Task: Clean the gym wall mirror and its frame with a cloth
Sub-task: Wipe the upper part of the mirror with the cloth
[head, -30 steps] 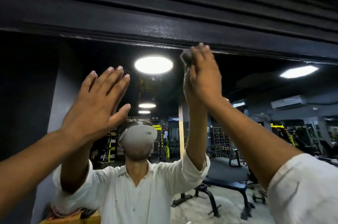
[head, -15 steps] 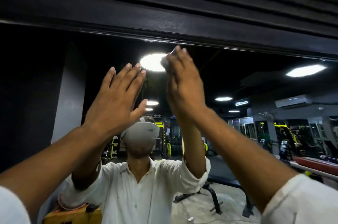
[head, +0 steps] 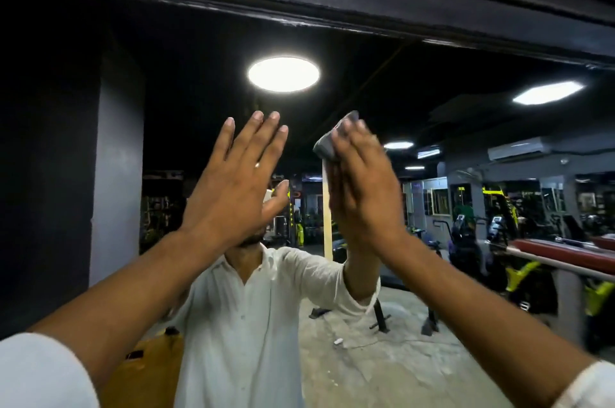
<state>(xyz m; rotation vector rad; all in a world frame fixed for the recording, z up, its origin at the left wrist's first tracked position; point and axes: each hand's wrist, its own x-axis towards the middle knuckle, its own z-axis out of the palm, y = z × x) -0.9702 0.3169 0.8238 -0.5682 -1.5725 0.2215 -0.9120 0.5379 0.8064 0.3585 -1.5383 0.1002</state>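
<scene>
Well below frame [head: 332, 5] — cloth [head: 324, 148] against mirror [head: 186, 75]

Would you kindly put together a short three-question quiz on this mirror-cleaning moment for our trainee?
1. True or false: the left hand holds the cloth.
2. Where is the cloth? A on the floor; B against the mirror glass, below the frame; C on a bench.
3. Fill in: the left hand's fingers are ____ (straight or curled).
Key: 1 false, the right hand presses it; 2 B; 3 straight.
</scene>
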